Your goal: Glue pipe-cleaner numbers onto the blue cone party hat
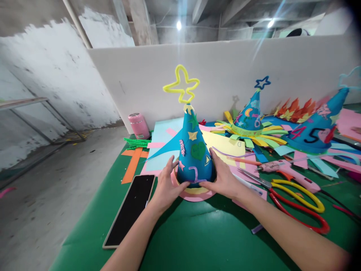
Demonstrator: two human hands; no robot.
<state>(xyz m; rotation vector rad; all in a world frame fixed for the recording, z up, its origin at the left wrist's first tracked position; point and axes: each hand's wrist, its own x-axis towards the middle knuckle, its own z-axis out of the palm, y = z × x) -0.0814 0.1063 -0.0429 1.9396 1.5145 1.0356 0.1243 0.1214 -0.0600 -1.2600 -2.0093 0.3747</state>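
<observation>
A blue cone party hat [188, 150] stands upright in front of me on a pink and yellow ring [197, 195]. Stars, a green heart and a purple curl decorate its side, and a yellow pipe-cleaner star [181, 84] rises from its tip. My left hand [168, 184] grips the hat's base from the left, thumb across the front. From the right my right hand [222, 175] holds the same base, its thumb near the left one. The hat's back rim is hidden.
A phone [131, 210] lies at left on the green table [197, 241]. Scissors [284, 195] and a pink glue gun [290, 173] lie at right. Behind are coloured paper [163, 128], a pink bottle [138, 126], green pipe cleaners [137, 143] and two decorated hats [249, 114].
</observation>
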